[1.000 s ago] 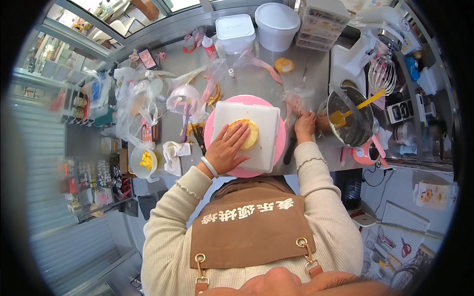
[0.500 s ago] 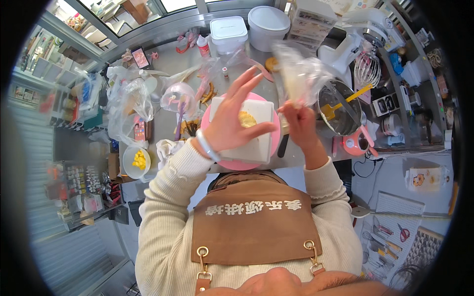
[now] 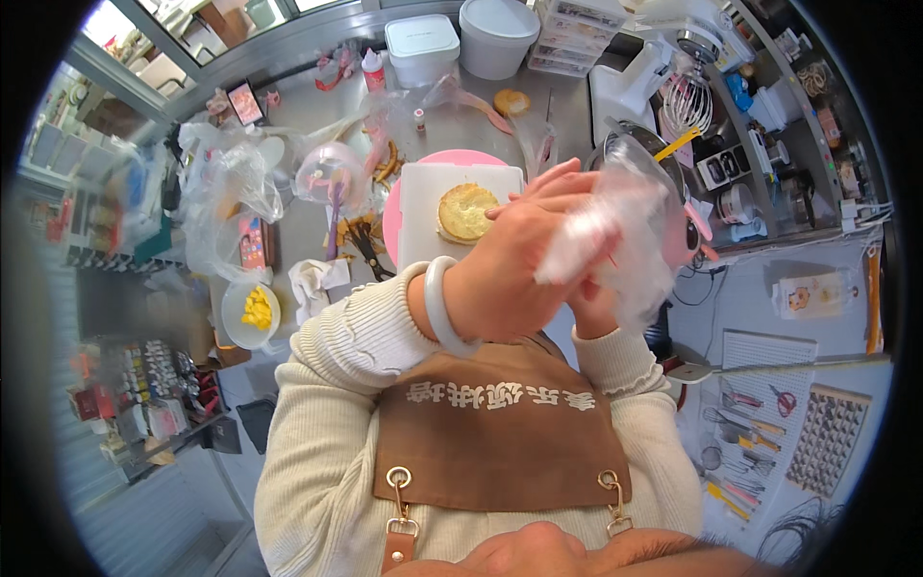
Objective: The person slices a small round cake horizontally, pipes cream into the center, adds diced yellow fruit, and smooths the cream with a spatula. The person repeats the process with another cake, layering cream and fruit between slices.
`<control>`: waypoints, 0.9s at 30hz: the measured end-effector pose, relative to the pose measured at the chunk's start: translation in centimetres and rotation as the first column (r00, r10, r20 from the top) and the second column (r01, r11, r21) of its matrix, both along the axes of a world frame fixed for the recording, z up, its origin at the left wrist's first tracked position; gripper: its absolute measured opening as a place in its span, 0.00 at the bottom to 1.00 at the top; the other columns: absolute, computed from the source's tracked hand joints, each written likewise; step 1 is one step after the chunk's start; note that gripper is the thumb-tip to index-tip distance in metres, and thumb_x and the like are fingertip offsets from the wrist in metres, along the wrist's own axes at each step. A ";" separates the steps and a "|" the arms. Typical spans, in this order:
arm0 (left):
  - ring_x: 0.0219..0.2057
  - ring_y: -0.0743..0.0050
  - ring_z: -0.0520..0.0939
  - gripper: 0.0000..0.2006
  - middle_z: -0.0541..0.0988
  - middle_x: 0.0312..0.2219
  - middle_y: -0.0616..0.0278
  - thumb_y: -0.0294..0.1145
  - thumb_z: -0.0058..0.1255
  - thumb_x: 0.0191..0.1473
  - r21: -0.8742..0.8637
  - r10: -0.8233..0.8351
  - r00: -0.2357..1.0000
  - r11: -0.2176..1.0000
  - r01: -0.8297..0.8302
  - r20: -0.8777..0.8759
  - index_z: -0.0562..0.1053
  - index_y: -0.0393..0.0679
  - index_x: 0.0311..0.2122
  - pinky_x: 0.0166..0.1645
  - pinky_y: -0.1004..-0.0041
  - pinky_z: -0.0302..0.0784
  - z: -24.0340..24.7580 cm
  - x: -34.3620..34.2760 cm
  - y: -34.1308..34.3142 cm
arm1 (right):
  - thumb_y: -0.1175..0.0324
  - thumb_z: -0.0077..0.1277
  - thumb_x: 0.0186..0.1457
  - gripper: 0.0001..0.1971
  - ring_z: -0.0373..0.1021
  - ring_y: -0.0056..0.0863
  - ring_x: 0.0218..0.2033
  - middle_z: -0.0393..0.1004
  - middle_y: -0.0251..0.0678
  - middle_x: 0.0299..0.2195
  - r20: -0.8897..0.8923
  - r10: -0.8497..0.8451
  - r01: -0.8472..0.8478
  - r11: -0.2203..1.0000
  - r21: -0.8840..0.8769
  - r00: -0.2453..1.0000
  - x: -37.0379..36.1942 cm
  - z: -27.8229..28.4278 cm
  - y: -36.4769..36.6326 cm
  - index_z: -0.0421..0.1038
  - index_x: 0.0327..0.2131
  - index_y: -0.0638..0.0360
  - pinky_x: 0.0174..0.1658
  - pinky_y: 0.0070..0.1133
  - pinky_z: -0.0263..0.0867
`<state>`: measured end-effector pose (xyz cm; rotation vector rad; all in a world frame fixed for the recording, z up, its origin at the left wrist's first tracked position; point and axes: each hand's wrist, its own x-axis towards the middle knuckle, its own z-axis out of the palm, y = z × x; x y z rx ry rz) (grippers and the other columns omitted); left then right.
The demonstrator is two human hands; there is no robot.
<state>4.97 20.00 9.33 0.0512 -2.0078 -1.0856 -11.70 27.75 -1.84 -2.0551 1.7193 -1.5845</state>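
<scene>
Both hands are raised in front of the chest, above the near edge of the white board [image 3: 423, 216], and work a clear plastic piping bag [image 3: 615, 240] between them. The left hand [image 3: 510, 279] wraps over the bag's crumpled upper part, its fingers [image 3: 553, 188] curled shut around the film, probably to gather the loose plastic. The right hand [image 3: 591, 308] sits under and behind the bag, mostly hidden, so I cannot tell how its fingers lie; it seems to support the bag from below.

A round golden cake layer [image 3: 465, 212] lies on the white board, well apart from the hands. The board rests on a pink turntable [image 3: 452, 159], a sensible spot for decorating, since the cake sits in easy reach. To the right of the board stands a metal mixing bowl [image 3: 625, 144] with a stand mixer [image 3: 663, 67] behind it. To the board's left lie a small dish of yellow pieces [image 3: 252, 310] and loose plastic bags [image 3: 231, 183] on the table [image 3: 317, 106].
</scene>
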 end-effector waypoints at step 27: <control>0.57 0.58 0.77 0.39 0.76 0.57 0.48 0.68 0.29 0.68 0.949 0.379 0.925 -0.284 0.139 -0.022 0.62 0.42 0.67 0.65 0.62 0.68 -29.5 11.3 7.9 | 0.46 0.25 0.75 0.33 0.59 0.25 0.17 0.60 0.30 0.13 0.845 0.246 -0.493 0.870 0.024 0.475 2.7 -5.3 -10.0 0.51 0.15 0.50 0.30 0.26 0.65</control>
